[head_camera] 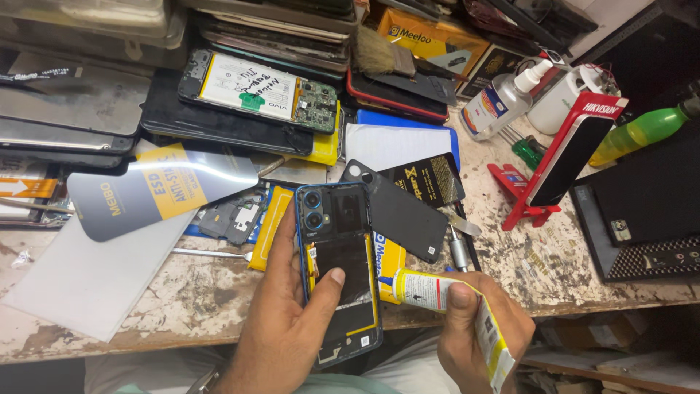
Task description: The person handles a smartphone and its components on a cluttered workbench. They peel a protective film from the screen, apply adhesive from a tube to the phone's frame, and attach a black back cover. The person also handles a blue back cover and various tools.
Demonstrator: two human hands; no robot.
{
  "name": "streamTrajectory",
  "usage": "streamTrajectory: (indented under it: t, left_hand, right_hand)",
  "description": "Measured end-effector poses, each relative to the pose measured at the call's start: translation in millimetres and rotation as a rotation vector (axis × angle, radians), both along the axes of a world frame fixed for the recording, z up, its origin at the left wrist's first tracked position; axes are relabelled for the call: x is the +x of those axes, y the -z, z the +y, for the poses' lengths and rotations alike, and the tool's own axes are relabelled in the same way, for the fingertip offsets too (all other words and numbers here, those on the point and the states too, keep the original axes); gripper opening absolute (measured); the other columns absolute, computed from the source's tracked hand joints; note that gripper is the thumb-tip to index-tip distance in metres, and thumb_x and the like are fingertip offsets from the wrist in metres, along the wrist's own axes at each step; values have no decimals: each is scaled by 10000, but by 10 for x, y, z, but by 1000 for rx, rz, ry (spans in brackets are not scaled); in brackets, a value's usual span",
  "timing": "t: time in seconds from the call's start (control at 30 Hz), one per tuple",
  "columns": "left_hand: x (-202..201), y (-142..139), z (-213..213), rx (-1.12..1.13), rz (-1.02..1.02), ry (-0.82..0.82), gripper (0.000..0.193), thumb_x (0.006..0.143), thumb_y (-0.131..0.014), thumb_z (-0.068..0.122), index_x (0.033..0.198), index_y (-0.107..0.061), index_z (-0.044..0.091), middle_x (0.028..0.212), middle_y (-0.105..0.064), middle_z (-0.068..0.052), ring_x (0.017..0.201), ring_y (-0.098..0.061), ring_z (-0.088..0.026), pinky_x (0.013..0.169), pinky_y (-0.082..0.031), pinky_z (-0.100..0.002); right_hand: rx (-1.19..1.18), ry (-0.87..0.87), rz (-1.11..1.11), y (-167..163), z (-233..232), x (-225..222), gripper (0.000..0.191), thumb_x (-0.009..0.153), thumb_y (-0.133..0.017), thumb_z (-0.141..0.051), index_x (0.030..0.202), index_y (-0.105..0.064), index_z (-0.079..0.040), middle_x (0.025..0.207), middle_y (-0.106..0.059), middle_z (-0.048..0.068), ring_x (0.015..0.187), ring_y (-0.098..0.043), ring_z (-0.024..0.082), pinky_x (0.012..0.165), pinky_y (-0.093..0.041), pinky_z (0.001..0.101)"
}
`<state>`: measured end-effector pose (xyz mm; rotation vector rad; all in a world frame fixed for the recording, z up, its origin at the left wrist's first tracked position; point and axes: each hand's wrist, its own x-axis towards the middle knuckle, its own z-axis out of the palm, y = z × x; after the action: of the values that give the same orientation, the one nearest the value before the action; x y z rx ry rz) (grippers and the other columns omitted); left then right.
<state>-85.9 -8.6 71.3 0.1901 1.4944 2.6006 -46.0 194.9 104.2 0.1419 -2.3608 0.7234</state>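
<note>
My left hand (288,321) clamps the open blue phone (339,270) at lower centre, thumb across its bare back; thin and fragile, best held by its rims. My right hand (481,335) squeezes 1 soft glue tube (430,288).

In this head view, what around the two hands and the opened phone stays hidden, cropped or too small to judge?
- Phone: left edge and lower corner covered by the left hand.
- Glue tube: its rear is wrapped by the right hand, and its end runs off the bottom edge.
- Tube nozzle: too small to tell if it touches the phone or if glue is coming out.
- Wrists: cropped by the bottom edge.
</note>
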Motion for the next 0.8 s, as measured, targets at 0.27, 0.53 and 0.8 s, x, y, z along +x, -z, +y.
streamTrajectory:
  t: [0.27,0.53,0.8]
  left_hand:
    - [-3,-22,-9,-89,-22,-13,803,935,-507,-34,1605,-73,52,1417,-552,-152,1232,-613,-181,1025,-517,-331]
    - [8,2,-19,-91,43,-31,791,959,-521,-34,1621,-93,29,1427,-552,-171,1273,-577,-193,1067,-480,-333]
    - [4,-4,-29,-116,100,-56,779,970,-530,-38,1617,-98,12,1453,-536,-165,1307,-561,-189,1090,-462,-326]
  right_hand:
    - [-14,12,-16,13,23,90,292,1046,-594,-217,895,-706,6,691,-689,71,586,-678,121,588,-513,256]
    - [10,-14,-14,-5,-3,154,270,1048,-603,-197,911,-715,7,736,-711,82,637,-713,148,626,-535,267]
    - [22,16,-59,-40,-44,246,278,1040,-594,-194,895,-701,17,711,-698,82,621,-703,151,623,-526,277]
